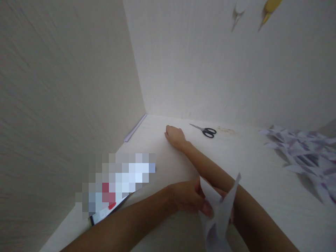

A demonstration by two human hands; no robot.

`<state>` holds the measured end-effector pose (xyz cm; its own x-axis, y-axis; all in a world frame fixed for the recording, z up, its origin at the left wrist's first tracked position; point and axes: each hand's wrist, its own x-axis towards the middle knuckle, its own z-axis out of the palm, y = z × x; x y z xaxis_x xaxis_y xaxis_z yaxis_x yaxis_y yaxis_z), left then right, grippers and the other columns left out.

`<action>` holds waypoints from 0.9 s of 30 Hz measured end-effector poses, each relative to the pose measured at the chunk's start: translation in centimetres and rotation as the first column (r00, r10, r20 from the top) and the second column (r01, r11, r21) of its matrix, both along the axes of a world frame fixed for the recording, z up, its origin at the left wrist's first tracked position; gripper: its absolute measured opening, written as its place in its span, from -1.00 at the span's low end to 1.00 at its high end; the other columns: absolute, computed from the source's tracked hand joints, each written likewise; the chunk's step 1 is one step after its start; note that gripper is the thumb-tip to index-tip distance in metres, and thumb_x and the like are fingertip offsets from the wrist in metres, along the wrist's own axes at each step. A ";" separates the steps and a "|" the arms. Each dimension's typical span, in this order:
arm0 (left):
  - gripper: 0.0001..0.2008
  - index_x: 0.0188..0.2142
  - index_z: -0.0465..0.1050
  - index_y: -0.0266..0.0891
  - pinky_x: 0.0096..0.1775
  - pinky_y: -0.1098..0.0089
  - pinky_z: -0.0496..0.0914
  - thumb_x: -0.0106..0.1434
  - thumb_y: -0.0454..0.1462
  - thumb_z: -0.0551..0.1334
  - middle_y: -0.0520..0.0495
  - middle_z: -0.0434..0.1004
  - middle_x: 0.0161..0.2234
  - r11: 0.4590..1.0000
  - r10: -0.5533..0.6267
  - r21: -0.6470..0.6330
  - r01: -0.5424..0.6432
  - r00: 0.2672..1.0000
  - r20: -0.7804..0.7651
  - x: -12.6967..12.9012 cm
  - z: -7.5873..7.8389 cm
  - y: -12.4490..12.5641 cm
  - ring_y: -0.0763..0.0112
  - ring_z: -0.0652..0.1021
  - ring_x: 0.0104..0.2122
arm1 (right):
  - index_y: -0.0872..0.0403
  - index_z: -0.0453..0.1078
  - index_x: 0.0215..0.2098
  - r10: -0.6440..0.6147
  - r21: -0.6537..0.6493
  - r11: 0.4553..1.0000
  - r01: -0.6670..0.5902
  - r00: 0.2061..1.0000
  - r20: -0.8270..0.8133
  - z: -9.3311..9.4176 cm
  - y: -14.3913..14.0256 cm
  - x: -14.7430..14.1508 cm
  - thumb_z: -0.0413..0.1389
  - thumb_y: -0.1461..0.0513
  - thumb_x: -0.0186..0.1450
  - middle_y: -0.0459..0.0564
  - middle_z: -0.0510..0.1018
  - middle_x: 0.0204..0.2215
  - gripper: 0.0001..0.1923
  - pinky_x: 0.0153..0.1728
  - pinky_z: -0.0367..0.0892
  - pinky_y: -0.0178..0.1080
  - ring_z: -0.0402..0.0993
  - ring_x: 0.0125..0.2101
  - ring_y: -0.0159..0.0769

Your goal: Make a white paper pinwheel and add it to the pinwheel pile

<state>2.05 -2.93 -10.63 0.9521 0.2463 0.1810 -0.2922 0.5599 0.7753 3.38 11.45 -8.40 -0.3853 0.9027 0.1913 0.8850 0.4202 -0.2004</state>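
Note:
My left hand [194, 197] is closed on a folded white paper [216, 213] at the lower middle. Two pointed flaps of the paper stand up and apart, with the thumb pressed against its near side. My right arm crosses beyond the left hand and reaches forward over the white table. At its end, my right hand [175, 136] rests low over the tabletop with curled fingers; whatever may be inside them is hidden. Just right of that hand lie scissors [208, 132] with black handles, their blades pointing left.
A heap of folded paper pieces [307, 150] lies at the right. On the left is a lit phone [105, 213], its screen mostly pixelated. A narrow folded paper strip [135, 128] lies along the left wall. White and yellow hooks [270, 8] are on the back wall.

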 end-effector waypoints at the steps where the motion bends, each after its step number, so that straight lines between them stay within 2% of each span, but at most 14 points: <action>1: -0.65 -0.67 0.29 -0.33 -0.43 0.40 0.24 -0.31 -0.12 0.34 -0.04 0.38 -0.53 1.000 0.002 -0.004 -0.002 1.000 0.005 -0.1 0.1 0.0 0.43 0.40 -0.51 | 0.18 0.23 -0.22 0.006 -0.006 1.000 -0.005 1.000 0.006 0.0 -0.1 0.1 -0.16 0.27 0.25 0.18 0.44 -0.23 -0.79 -0.25 0.19 -0.17 0.36 -0.22 -0.17; 4: -0.66 -0.64 0.32 -0.34 -0.45 0.44 0.22 -0.29 -0.12 0.34 -0.05 0.38 -0.51 0.998 0.055 -0.005 -0.055 0.998 -0.012 -0.3 0.5 0.2 0.47 0.38 -0.51 | 0.20 0.22 -0.23 0.026 -0.017 1.000 -0.026 1.000 -0.002 0.2 -0.9 0.9 -0.16 0.28 0.26 0.21 0.43 -0.23 -0.80 -0.25 0.19 -0.20 0.36 -0.22 -0.18; 8: -0.63 -0.50 0.42 -0.36 -0.38 0.45 0.22 -0.31 -0.17 0.36 -0.05 0.38 -0.50 0.975 0.204 -0.076 -0.207 0.978 -0.047 -0.8 1.0 0.5 0.46 0.38 -0.46 | 0.19 0.24 -0.29 0.029 -0.007 1.000 -0.029 0.995 -0.099 0.3 -3.1 3.8 -0.14 0.27 0.26 0.14 0.47 -0.35 -0.83 -0.35 0.21 -0.29 0.39 -0.34 -0.27; 11: -0.64 -0.49 0.44 -0.38 -0.36 0.46 0.24 -0.34 -0.24 0.37 -0.05 0.40 -0.52 0.925 0.330 -0.158 -0.346 0.937 -0.118 -0.8 1.6 0.7 0.48 0.39 -0.47 | 0.16 0.27 -0.38 -0.003 -0.001 1.000 0.003 0.978 -0.208 0.6 -5.6 7.5 -0.10 0.28 0.23 0.00 0.48 -0.52 -0.86 -0.47 0.20 -0.35 0.38 -0.49 -0.37; 13: -0.68 -0.51 0.44 -0.39 -0.40 0.48 0.24 -0.35 -0.30 0.37 -0.03 0.42 -0.55 0.865 0.442 -0.178 -0.470 0.880 -0.176 -0.5 2.0 0.7 0.50 0.40 -0.51 | 0.16 0.26 -0.43 -0.036 -0.001 0.999 0.038 0.952 -0.304 0.7 -7.5 10.5 -0.12 0.28 0.22 -0.07 0.44 -0.61 -0.84 -0.54 0.20 -0.38 0.35 -0.58 -0.43; 15: -0.72 -0.51 0.44 -0.38 -0.39 0.46 0.26 -0.32 -0.34 0.35 -0.04 0.45 -0.55 0.806 0.529 -0.161 -0.569 0.816 -0.234 0.0 2.4 0.6 0.50 0.41 -0.54 | 0.15 0.28 -0.51 -0.106 -0.063 0.994 0.086 0.782 -0.614 0.7 -9.4 13.5 -0.03 0.26 0.15 -0.12 0.40 -0.67 -0.87 -0.59 0.22 -0.38 0.33 -0.63 -0.43; 16: -0.74 -0.51 0.45 -0.38 -0.38 0.45 0.28 -0.30 -0.35 0.34 -0.04 0.46 -0.56 0.785 0.559 -0.138 -0.603 0.787 -0.260 0.3 2.6 0.6 0.49 0.43 -0.54 | 0.15 0.29 -0.50 -0.148 -0.105 0.989 0.104 0.685 -0.713 0.7 -10.3 14.9 0.00 0.25 0.11 -0.12 0.40 -0.67 -0.89 -0.60 0.24 -0.36 0.34 -0.64 -0.43; 19: -0.80 -0.55 0.46 -0.38 -0.33 0.42 0.30 -0.28 -0.36 0.33 -0.02 0.46 -0.61 0.741 0.632 -0.026 -0.671 0.709 -0.312 1.3 2.8 0.6 0.45 0.45 -0.52 | 0.16 0.33 -0.47 -0.264 -0.182 0.955 0.233 0.396 -0.879 0.8 -12.8 18.1 0.10 0.22 0.02 -0.09 0.43 -0.64 -0.86 -0.52 0.30 -0.31 0.37 -0.61 -0.42; 21: -0.83 -0.59 0.44 -0.35 -0.33 0.41 0.31 -0.28 -0.35 0.33 0.00 0.46 -0.63 0.666 0.710 0.032 -0.745 0.621 -0.332 1.9 2.8 0.6 0.46 0.45 -0.54 | 0.16 0.34 -0.44 -0.254 -0.157 0.936 0.315 0.298 -0.920 1.2 -14.3 18.9 0.12 0.22 0.01 -0.09 0.44 -0.61 -0.84 -0.49 0.31 -0.30 0.37 -0.59 -0.42; 23: -0.87 -0.64 0.42 -0.35 -0.36 0.41 0.32 -0.25 -0.33 0.32 0.01 0.45 -0.65 0.599 0.764 0.081 -0.796 0.539 -0.353 2.5 2.5 0.7 0.49 0.44 -0.58 | 0.14 0.33 -0.42 -0.187 -0.066 0.920 0.387 0.284 -0.940 1.6 -15.6 18.7 0.10 0.23 0.05 -0.10 0.43 -0.59 -0.86 -0.48 0.31 -0.31 0.37 -0.57 -0.43; 27: -0.88 -0.60 0.43 -0.36 -0.38 0.42 0.32 -0.18 -0.31 0.28 -0.02 0.47 -0.58 0.478 0.853 0.186 -0.859 0.403 -0.331 3.4 1.4 1.0 0.49 0.45 -0.55 | 0.12 0.30 -0.39 -0.105 0.085 0.911 0.403 0.426 -0.898 1.9 -17.6 16.6 0.04 0.24 0.12 -0.11 0.41 -0.58 -0.89 -0.52 0.28 -0.34 0.35 -0.57 -0.43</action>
<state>5.50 -1.97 -9.28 0.2297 0.9679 -0.1022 -0.3531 0.1807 0.9180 19.98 -6.12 -6.46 0.3541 0.7869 0.5054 0.3842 0.3703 -0.8458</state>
